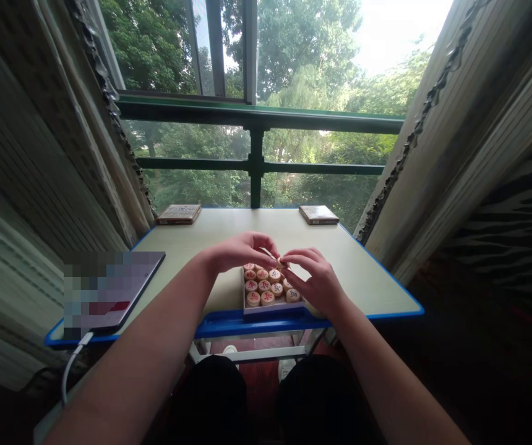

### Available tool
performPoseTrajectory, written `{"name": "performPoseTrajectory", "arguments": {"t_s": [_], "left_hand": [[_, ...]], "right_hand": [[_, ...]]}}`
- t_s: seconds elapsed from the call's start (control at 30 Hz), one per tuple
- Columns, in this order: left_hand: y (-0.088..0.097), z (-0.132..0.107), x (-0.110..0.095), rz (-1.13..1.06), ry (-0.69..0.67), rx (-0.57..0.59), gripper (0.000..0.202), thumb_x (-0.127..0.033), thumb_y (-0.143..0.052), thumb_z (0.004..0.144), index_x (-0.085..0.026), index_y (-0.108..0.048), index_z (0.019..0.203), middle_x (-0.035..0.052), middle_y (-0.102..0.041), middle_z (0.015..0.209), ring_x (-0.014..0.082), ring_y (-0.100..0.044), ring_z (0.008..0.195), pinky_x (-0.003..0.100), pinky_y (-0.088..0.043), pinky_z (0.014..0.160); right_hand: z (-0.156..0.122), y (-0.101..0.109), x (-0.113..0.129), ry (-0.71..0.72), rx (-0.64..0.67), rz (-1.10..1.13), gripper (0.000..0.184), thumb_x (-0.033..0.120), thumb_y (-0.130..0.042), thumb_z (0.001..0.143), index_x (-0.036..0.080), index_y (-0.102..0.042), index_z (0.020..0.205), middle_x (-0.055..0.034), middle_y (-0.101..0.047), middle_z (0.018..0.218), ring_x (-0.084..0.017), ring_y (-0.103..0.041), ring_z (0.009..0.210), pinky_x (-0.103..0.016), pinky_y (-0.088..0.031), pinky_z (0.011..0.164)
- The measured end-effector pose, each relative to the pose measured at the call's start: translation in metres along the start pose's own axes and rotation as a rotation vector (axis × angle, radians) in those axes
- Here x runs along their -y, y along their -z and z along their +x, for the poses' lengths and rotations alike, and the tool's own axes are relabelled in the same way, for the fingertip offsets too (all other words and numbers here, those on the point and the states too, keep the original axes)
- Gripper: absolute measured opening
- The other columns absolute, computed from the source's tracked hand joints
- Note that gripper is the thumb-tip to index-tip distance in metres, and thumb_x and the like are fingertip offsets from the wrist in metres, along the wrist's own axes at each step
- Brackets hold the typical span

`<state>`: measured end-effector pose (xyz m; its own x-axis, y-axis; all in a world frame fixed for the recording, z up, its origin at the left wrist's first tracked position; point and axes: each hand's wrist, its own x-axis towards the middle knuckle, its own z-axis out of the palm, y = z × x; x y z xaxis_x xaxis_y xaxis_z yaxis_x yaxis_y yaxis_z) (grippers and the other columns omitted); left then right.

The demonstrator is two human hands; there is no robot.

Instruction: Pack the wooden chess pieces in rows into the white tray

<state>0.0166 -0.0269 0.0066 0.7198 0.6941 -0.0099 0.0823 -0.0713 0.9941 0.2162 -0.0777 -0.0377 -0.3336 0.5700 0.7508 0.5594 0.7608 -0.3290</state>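
A shallow box [266,307] holding several round wooden chess pieces [264,286] with red and dark characters lies at the table's near edge. My left hand [238,250] hovers over the box's far side, its fingers curled and pinched. My right hand [315,278] rests over the box's right side, fingertips pressed together against the left hand's. Both hands pinch a small thin thing [273,254] between them that I cannot make out.
The small table [363,272] has a blue rim and stands against a window with a green railing [257,117]. A tablet [112,287] with a white cable lies at the left. Two flat boxes [179,214] [318,214] rest at the far edge. Curtains hang on both sides.
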Motion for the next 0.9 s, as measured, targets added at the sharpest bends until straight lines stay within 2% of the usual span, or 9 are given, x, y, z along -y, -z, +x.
{"name": "performPoseTrajectory", "arguments": {"t_s": [0.07,0.17,0.23,0.33,0.53,0.73,0.9], "left_hand": [[0.005,-0.003,-0.003,0.040,-0.048,-0.086,0.020,-0.018,-0.071,0.063,-0.012,-0.063,0.080,0.0065,-0.065,0.083,0.0126,-0.061,0.072,0.026,-0.047,0.065],[0.013,-0.004,-0.005,0.040,-0.127,-0.315,0.015,-0.017,-0.068,0.062,-0.013,-0.062,0.076,0.0036,-0.063,0.078,0.0098,-0.057,0.066,0.023,-0.043,0.058],[0.016,-0.003,-0.004,0.032,-0.132,-0.392,0.015,-0.017,-0.067,0.061,-0.013,-0.061,0.074,0.0025,-0.062,0.076,0.0088,-0.055,0.064,0.022,-0.042,0.057],[0.016,-0.001,-0.002,0.033,-0.101,-0.383,0.016,-0.016,-0.065,0.060,-0.012,-0.060,0.075,0.0033,-0.061,0.078,0.0089,-0.054,0.064,0.022,-0.040,0.055],[0.015,0.001,-0.001,0.022,-0.087,-0.389,0.017,-0.018,-0.066,0.060,-0.013,-0.059,0.075,0.0033,-0.061,0.078,0.0087,-0.052,0.063,0.022,-0.039,0.055],[0.015,0.000,-0.003,0.019,-0.130,-0.421,0.020,-0.022,-0.068,0.060,-0.013,-0.060,0.076,0.0022,-0.060,0.074,0.0076,-0.049,0.059,0.022,-0.038,0.054],[0.016,0.000,-0.004,0.045,-0.168,-0.467,0.017,-0.024,-0.065,0.061,-0.014,-0.060,0.074,0.0000,-0.057,0.067,0.0066,-0.045,0.054,0.022,-0.036,0.053]], "right_hand": [[0.000,0.002,0.002,-0.029,0.066,0.033,0.012,0.021,-0.062,0.076,0.022,-0.065,0.088,-0.0046,-0.066,0.091,-0.018,-0.056,0.088,-0.035,-0.045,0.082],[0.000,0.005,0.007,-0.070,0.221,0.072,0.013,0.018,-0.064,0.072,0.021,-0.064,0.084,-0.0029,-0.065,0.087,-0.018,-0.052,0.088,-0.034,-0.043,0.082],[0.001,0.007,0.010,-0.087,0.298,0.091,0.018,0.014,-0.065,0.068,0.020,-0.062,0.085,-0.0018,-0.065,0.086,-0.018,-0.050,0.087,-0.032,-0.042,0.080],[0.003,0.007,0.012,-0.078,0.366,0.085,0.021,0.011,-0.064,0.065,0.020,-0.060,0.084,-0.0012,-0.063,0.083,-0.017,-0.048,0.084,-0.031,-0.041,0.079],[0.005,0.005,0.012,-0.017,0.419,0.041,0.010,0.014,-0.061,0.069,0.019,-0.061,0.078,-0.0016,-0.062,0.083,-0.016,-0.048,0.080,-0.032,-0.038,0.081],[0.006,0.006,0.013,0.015,0.410,0.048,0.010,0.013,-0.061,0.070,0.020,-0.063,0.077,-0.0002,-0.064,0.081,-0.014,-0.052,0.077,-0.032,-0.036,0.082],[0.004,0.007,0.012,0.017,0.389,0.063,0.008,0.019,-0.062,0.075,0.021,-0.067,0.080,-0.0021,-0.066,0.085,-0.015,-0.053,0.080,-0.033,-0.037,0.081]]}}
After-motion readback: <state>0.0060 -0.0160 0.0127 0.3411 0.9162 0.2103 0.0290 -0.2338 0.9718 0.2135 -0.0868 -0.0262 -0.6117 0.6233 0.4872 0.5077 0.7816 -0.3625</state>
